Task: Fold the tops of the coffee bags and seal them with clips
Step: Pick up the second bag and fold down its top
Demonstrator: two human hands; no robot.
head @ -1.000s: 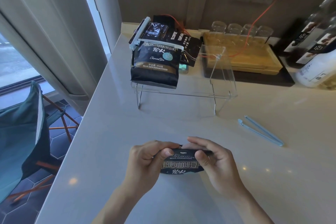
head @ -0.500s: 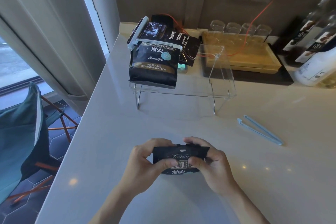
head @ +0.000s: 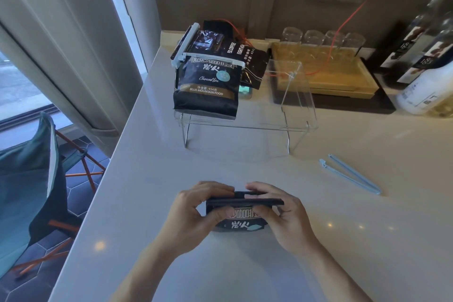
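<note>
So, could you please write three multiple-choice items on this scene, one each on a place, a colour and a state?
1. Where does the loose clip lie?
A. On the counter, on the person's right
B. On the clear stand
C. In the wooden tray

2. What colour is that clip?
A. Red
B. Light blue
C. Black

3. What state is the coffee bag in the hands in?
A. Clipped shut
B. Lying untouched
C. Top being folded, no clip on it

Answers: 1 A, it rests on the counter right of the hands. 2 B, it is pale blue. 3 C, the left hand and right hand pinch the folded top.
</note>
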